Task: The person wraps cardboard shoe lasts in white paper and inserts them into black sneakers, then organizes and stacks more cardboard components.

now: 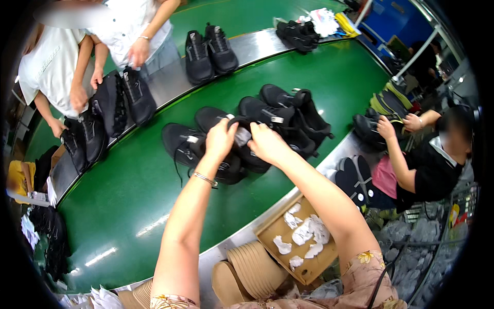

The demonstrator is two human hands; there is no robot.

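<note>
The left hand (221, 138) grips the opening of a black shoe (244, 154) on one side, the right hand (267, 144) on the other, a pale wad (242, 136) showing between them. The shoe sits among other shoes (177, 138) on the green bench (128, 221). Nearer the body, a box (270, 235) holds crumpled paper (304, 232) beside stacked tan inserts (257, 265)

Fingers of the left hand (220, 138) and right hand (268, 144) are partly hidden at the collar of the held shoe (241, 120). Pale wad (242, 136) in its opening: partly covered, material indeterminable. Near edge of worktop (128, 206): right forearm (315, 191) conceals one corner of the cardboard box (275, 226). Far edge: a co-worker's hand (139, 51) is blurred. Far right corner: white pile (324, 21) too small to identify.
</note>
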